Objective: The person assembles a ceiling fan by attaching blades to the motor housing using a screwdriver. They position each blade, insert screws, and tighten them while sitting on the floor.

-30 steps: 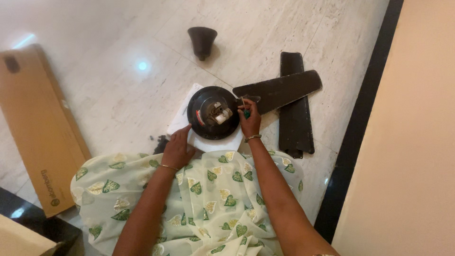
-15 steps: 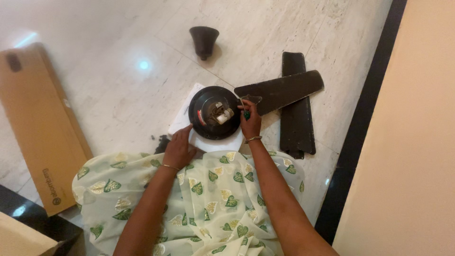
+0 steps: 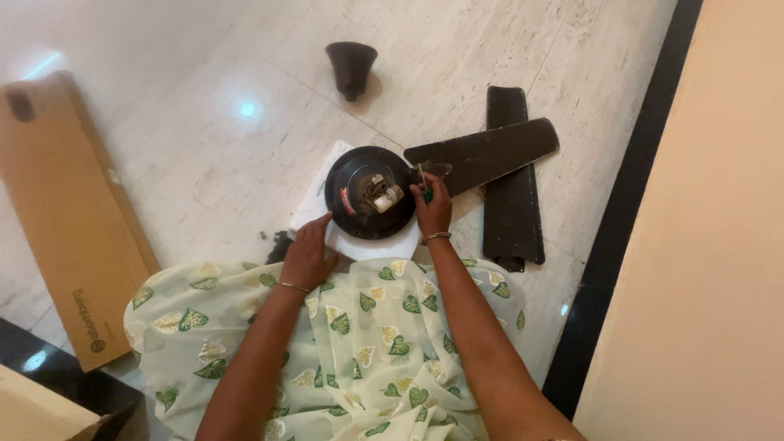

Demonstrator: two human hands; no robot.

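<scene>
A long flat cardboard box is seen at far left on the pale marble floor. The left hand is laid palm-down on the near-left rim of the ceiling fan motor, fingers spread moderately and flat; nothing is gripped, the housing is only steadied. The motor is positioned on a white foam packing piece, directly ahead of the lap, which is covered by pale green leaf-print fabric. Wiring and a pale connector block are exposed at the motor's centre.

The right hand is closed narrowly around a green-handled screwdriver, held upright at the motor's right rim, where the root of one dark fan blade meets the housing. A second blade is lying loose beneath the first, unattached. A dark bell-shaped canopy cup is standing apart, further out on the floor.

Progress, as judged: one blade is placed at the motor and is being fastened; whether its screws are seated cannot be told. At least one blade and the canopy remain unfitted.
</scene>
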